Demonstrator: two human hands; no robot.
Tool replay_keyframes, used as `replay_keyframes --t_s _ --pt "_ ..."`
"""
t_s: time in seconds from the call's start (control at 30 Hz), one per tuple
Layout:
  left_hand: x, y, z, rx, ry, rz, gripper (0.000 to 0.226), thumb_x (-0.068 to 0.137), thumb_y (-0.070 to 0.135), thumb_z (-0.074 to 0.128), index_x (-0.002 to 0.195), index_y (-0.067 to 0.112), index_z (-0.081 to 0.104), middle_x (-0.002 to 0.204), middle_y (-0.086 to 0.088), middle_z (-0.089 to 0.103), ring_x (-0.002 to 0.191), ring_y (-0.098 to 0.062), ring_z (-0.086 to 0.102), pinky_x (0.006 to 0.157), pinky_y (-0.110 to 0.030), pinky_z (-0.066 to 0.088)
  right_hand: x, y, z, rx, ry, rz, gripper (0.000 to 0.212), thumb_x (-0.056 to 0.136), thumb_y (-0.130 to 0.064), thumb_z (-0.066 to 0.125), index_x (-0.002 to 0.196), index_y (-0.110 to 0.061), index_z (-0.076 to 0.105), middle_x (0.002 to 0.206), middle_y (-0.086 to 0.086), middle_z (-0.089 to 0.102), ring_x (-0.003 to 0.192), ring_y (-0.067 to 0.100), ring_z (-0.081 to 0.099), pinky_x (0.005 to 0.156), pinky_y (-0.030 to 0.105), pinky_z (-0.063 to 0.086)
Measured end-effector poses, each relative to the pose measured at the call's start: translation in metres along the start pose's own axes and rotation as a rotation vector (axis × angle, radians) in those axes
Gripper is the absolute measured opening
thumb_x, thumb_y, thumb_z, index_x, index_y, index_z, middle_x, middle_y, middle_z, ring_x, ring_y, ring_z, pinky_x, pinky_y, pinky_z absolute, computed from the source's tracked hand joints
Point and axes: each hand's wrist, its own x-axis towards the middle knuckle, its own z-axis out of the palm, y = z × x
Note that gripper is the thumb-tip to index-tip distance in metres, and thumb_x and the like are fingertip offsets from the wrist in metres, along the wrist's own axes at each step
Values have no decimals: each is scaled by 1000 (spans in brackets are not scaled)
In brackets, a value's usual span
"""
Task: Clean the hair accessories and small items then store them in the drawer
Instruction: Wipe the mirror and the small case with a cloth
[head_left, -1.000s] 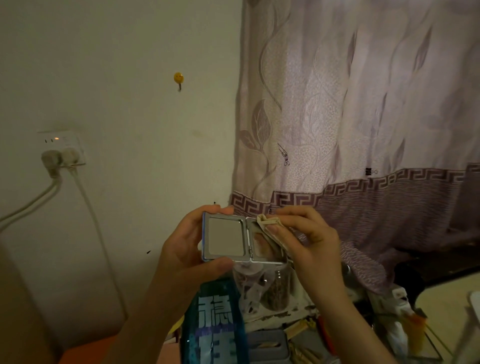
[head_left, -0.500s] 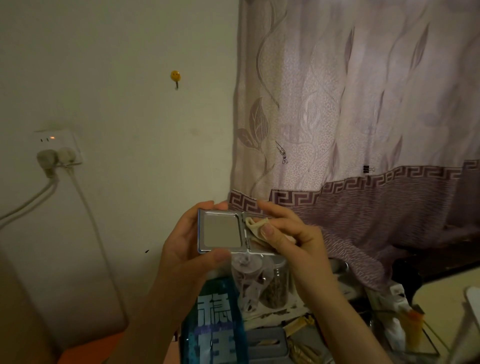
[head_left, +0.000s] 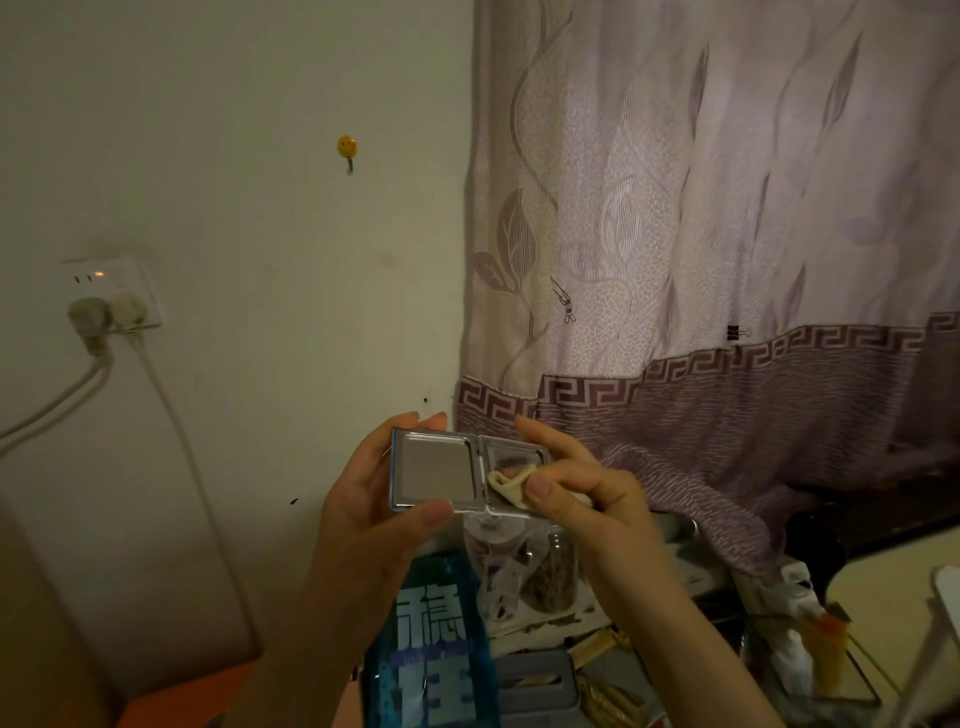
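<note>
Two bare hands meet in the lower middle of the head view, raised over a crowded surface. Nearest, below the left hand's (head_left: 374, 514) wrist, stands a blue bottle (head_left: 431, 644) with large pale characters on its label; just right of it sits a grey lidded box (head_left: 535, 688), and under the right hand's (head_left: 582, 499) palm are clear jars (head_left: 540, 577) with brownish contents. Off to the right of that forearm are small white and orange containers (head_left: 810, 649), too dim to name.

Above these, the left hand grips an open silver compact mirror (head_left: 457, 473): its thumb curls across the lower edge of the left panel and its fingertips (head_left: 415, 421) show over the top edge, so that panel sits between thumb and fingers. The right hand pinches a small folded cream cloth (head_left: 511, 483) between thumb and curled fingers, pressing it on the right panel, just beside the hinge; its index finger reaches along that panel's top edge.

Beyond the left fingertips, a pale wall carries a wall socket (head_left: 111, 301) with two plugs and trailing cords, and higher up a yellow smiley hook (head_left: 347, 148). Beyond the right hand's fingers hangs a mauve patterned curtain (head_left: 701, 208) with a black binder clip (head_left: 735, 332) near its darker key-pattern border.
</note>
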Motion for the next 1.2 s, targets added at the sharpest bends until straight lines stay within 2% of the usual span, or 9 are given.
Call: replay_keyframes --t_s 0.1,0.23,0.4,0.63,0.77,0.87,1.0,1.1,1.2 --pt "0 -1 -3 -14 -28 -2 57 51 15 73 106 29 67 102 5 71 95 -17 68 68 -23 56 3 -1 -2 6 15 13 12 72 -29 70 71 -21 78 125 -15 62 121 0 53 92 25 47" --pt "0 6 -8 34 -53 14 59 45 23 85 100 37 69 104 5 70 98 -16 67 71 -22 55 12 -8 -11 85 108 -2 41 63 -53 79 85 -18 79 127 -11 62 122 9 55 96 32 47" --pt "0 6 -7 73 -58 19 57 48 18 72 102 34 67 104 3 70 98 -18 67 71 -23 55 18 -8 -8 -34 120 -29 18 71 -33 67 82 -24 79 125 -14 62 120 0 53 96 32 45" --pt "-1 5 1 -37 -121 0 48 52 13 71 96 33 71 97 0 72 89 -18 69 67 -23 56 17 -10 3 -56 20 -63 8 72 -31 75 79 -29 79 126 -21 59 121 3 54 95 25 46" --pt "-3 8 3 -102 -120 3 59 41 25 90 97 33 72 98 2 72 90 -16 69 68 -22 56 17 -11 -4 -78 3 -68 12 73 -22 68 77 -26 79 127 -18 60 117 6 58 94 26 50" --pt "-4 6 1 -149 -68 -33 67 41 13 79 106 23 66 97 0 72 89 -18 70 66 -23 56 14 -9 -8 -66 11 -47 13 73 -25 70 81 -21 79 124 -15 63 117 8 58 94 27 50" --pt "-4 5 3 -170 -57 -50 77 30 20 92 104 22 68 99 -1 72 89 -18 70 64 -23 57 13 -6 -9 -41 38 -29 13 75 -21 67 79 -19 79 108 -5 72 121 6 55 97 34 46" --pt "-5 4 3 -153 -22 -47 92 28 27 95 112 18 59 103 0 71 92 -17 69 66 -23 56 11 -9 -11 -29 31 -5 8 78 -22 72 81 -18 79 108 -10 71 118 3 56 90 26 50" --pt "-6 2 0 -172 -21 -46 76 28 30 96 100 27 72 104 0 71 94 -18 69 67 -23 57 9 -9 -15 -51 56 4 17 78 -24 71 86 -11 78 112 -9 70 115 3 59 84 20 51"
